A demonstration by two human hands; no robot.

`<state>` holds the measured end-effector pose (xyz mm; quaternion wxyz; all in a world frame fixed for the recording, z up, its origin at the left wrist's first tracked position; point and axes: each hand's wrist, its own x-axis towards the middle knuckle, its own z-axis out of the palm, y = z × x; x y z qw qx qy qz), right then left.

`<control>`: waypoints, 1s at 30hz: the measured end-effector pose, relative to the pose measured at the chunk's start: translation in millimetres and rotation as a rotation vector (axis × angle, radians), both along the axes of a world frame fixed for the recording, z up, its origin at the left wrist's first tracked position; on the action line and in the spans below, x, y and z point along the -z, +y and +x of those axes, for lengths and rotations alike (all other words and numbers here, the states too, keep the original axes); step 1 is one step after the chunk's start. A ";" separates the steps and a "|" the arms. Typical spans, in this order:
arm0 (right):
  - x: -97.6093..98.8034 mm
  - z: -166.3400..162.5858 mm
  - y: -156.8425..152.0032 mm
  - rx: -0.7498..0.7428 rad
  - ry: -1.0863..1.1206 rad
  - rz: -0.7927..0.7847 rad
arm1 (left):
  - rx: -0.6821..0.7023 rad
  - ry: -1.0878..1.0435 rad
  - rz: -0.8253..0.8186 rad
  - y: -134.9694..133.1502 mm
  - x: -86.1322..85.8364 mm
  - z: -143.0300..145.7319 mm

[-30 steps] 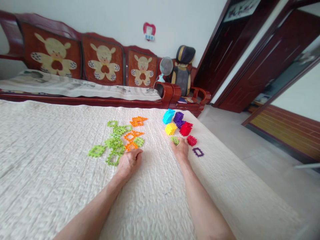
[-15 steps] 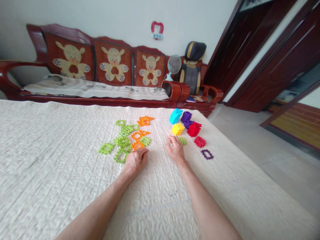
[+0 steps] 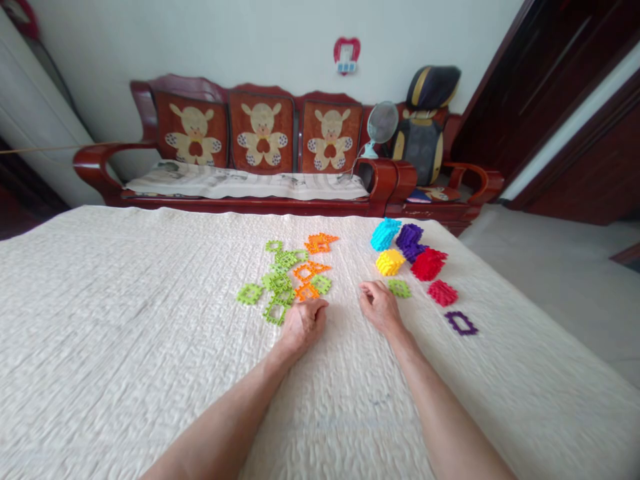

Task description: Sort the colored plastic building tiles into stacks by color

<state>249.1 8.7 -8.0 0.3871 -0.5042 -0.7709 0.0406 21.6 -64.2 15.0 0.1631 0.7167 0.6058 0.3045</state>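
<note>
My left hand (image 3: 304, 325) rests on the white quilted cover, fingers curled in; whatever may be inside them is hidden. Just beyond it lie orange interlocking plastic pieces (image 3: 306, 292) and a loose cluster of green interlocking plastic pieces (image 3: 277, 283), mostly open square frames with notched edges. My right hand (image 3: 381, 308) is loosely closed on the cover, and no piece shows in its fingers. Beside it, to the right, one green square piece (image 3: 399, 288) lies flat. A yellow stack of pieces (image 3: 390, 262) stands past that hand.
Farther right are a light-blue stack (image 3: 385, 234), a purple stack (image 3: 411, 241), two red stacks (image 3: 429, 265) and a single purple frame (image 3: 461, 323). The quilted cover (image 3: 150, 333) ends at a right edge above the floor. Behind stand a wooden sofa (image 3: 240, 203) and a small fan (image 3: 383, 123).
The camera has turned left, so everything sits farther right in the picture. My right hand has shifted slightly away from the green square piece. My left hand keeps its place by the orange pieces.
</note>
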 end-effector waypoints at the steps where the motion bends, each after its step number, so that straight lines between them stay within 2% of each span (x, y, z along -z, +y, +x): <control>1: -0.1 0.1 0.1 0.000 0.000 0.000 | -0.001 -0.002 -0.002 0.0 -0.1 0.1; 20: -6.8 -2.8 -7.0 -0.068 -0.071 -0.037 | -0.004 0.014 -0.029 -1.1 -4.1 -0.6; 30: -8.0 -3.7 -9.2 -0.061 -0.036 -0.065 | -0.001 0.005 -0.008 -0.1 5.0 -2.4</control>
